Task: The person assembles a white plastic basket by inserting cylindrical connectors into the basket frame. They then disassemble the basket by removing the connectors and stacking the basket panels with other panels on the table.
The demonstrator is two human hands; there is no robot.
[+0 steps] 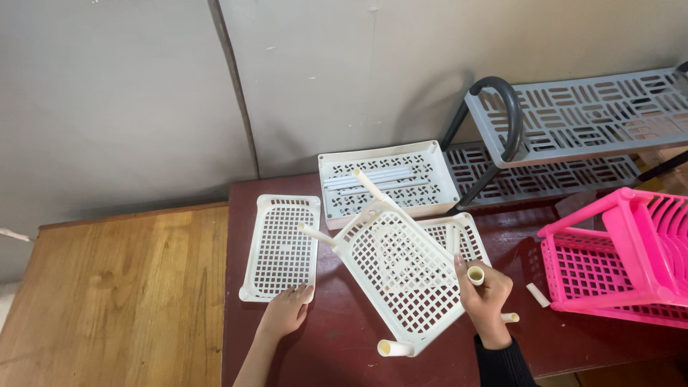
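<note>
My right hand (485,296) grips a short cream plastic tube (476,275) at one corner of a cream perforated tray (401,269). That tray is tilted up, with tube legs sticking out of its other corners. My left hand (287,309) rests flat on the dark red table (337,344), fingertips touching the near edge of a second cream tray (281,245) lying flat. A third flat tray (466,236) lies partly under the tilted one.
A white patterned tray (387,179) holding loose tubes sits at the back by the wall. A grey slatted rack (566,132) stands at the right rear, a pink rack (623,254) at the right. A loose tube piece (537,294) lies by the pink rack. A wooden surface (115,287) lies left.
</note>
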